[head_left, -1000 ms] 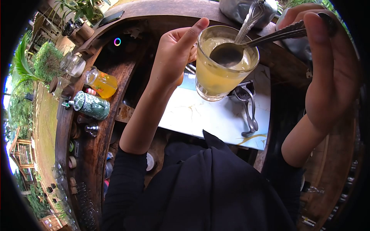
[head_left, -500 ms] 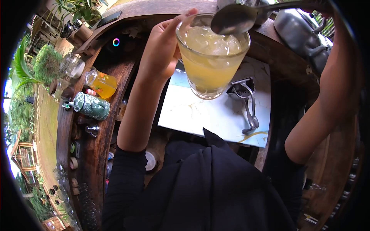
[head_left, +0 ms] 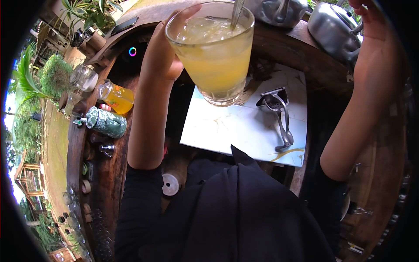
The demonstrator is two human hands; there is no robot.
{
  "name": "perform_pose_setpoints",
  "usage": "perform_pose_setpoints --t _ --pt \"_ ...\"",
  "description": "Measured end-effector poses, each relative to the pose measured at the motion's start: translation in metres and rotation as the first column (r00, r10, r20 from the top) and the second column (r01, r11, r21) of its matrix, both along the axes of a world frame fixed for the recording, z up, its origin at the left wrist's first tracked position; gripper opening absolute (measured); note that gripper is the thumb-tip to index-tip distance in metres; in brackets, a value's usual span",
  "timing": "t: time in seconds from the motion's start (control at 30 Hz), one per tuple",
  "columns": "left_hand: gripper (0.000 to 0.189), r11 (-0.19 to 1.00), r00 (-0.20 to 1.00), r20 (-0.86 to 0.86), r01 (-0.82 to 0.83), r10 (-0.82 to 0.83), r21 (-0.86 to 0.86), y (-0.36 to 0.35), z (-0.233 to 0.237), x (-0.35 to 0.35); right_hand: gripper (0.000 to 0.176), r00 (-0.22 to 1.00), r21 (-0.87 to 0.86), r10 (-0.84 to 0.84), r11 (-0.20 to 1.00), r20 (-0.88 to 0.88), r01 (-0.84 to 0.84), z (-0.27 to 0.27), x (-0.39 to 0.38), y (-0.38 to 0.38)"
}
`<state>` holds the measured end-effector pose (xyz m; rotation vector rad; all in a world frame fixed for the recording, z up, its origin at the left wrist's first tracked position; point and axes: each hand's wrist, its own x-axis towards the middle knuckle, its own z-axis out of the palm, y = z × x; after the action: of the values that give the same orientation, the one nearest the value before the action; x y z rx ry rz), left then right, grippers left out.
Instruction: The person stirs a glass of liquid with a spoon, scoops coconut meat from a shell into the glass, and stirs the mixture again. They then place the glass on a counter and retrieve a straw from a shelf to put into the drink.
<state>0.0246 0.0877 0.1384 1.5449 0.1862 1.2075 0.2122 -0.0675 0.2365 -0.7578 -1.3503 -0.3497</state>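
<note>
My left hand [head_left: 163, 54] grips a clear glass [head_left: 214, 56] of yellow iced drink, lifted close to the camera above the white marble board [head_left: 227, 129]. A metal spoon handle [head_left: 238, 12] stands in the glass and runs out of the top of the frame. My right hand [head_left: 375, 48] is raised at the upper right, near a metal kettle [head_left: 331, 28]; its fingers are cut off by the frame edge, so what they hold is hidden.
A metal citrus squeezer [head_left: 279, 118] lies on the board's right side. On the curved wooden counter at left stand a bottle of orange liquid [head_left: 114, 97], a green patterned jar [head_left: 107, 123] and a glass jar [head_left: 84, 77]. A metal pot [head_left: 279, 11] sits at the top.
The glass has risen higher and closer to the camera. The spoon went from being held above the drink to standing in it, and my right hand moved up.
</note>
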Motion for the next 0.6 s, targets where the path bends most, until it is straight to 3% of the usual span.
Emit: perform_pose_setpoints --t 0.03,0.17,0.23,0.27,0.33,0.37,0.43,0.47,0.5,0.57,0.6 --pt "0.02 0.977 0.993 0.108 0.068 -0.047 -0.201 -0.008 0.007 0.003 0.022 1.0 0.012 0.006 1.0 -0.018 -0.006 -0.001 -0.002 0.0" --pt "0.018 0.984 0.98 0.101 0.173 -0.169 -0.036 0.01 -0.005 -0.006 0.022 0.997 0.055 0.008 0.999 -0.075 -0.004 -0.008 0.0 0.003" --pt "0.017 0.875 0.987 0.047 0.159 -0.155 -0.456 0.012 -0.001 -0.009 0.021 0.997 -0.085 0.07 0.994 -0.032 -0.072 -0.009 0.029 0.002" --pt "0.017 0.875 0.986 0.045 0.161 -0.158 -0.456 0.017 -0.005 -0.012 0.021 0.997 -0.084 0.067 0.994 -0.034 -0.07 -0.009 0.02 0.003" --pt "0.016 0.969 0.973 -0.086 0.202 -0.215 -0.146 0.029 -0.018 -0.017 0.019 0.957 0.064 0.135 0.99 -0.257 -0.123 -0.009 -0.007 0.006" --pt "0.016 0.968 0.972 -0.087 0.204 -0.218 -0.145 0.031 -0.021 -0.018 0.019 0.957 0.065 0.132 0.991 -0.258 -0.12 -0.013 -0.004 0.009" --pt "0.018 0.972 0.972 -0.104 0.199 -0.212 -0.124 0.03 -0.023 -0.02 0.019 0.946 -0.023 -0.151 0.988 -0.287 0.151 -0.024 0.01 0.014" --pt "0.02 0.862 0.95 -0.065 0.247 -0.306 -0.443 0.023 -0.009 -0.02 0.022 0.955 -0.213 0.295 0.935 0.024 -0.284 -0.021 0.028 -0.006" --pt "0.02 0.862 0.95 -0.064 0.247 -0.305 -0.443 0.013 -0.012 -0.017 0.022 0.955 -0.213 0.296 0.935 0.025 -0.284 -0.022 0.037 -0.006" --pt "0.019 0.978 0.99 -0.017 -0.144 0.143 -0.152 -0.009 -0.017 -0.009 0.028 0.971 -0.26 0.232 0.936 -0.05 -0.237 -0.026 0.047 0.0" --pt "0.017 0.982 0.989 -0.095 -0.125 0.112 -0.14 -0.007 -0.017 -0.012 0.028 0.974 -0.254 0.219 0.941 -0.053 -0.225 -0.028 0.047 0.001"
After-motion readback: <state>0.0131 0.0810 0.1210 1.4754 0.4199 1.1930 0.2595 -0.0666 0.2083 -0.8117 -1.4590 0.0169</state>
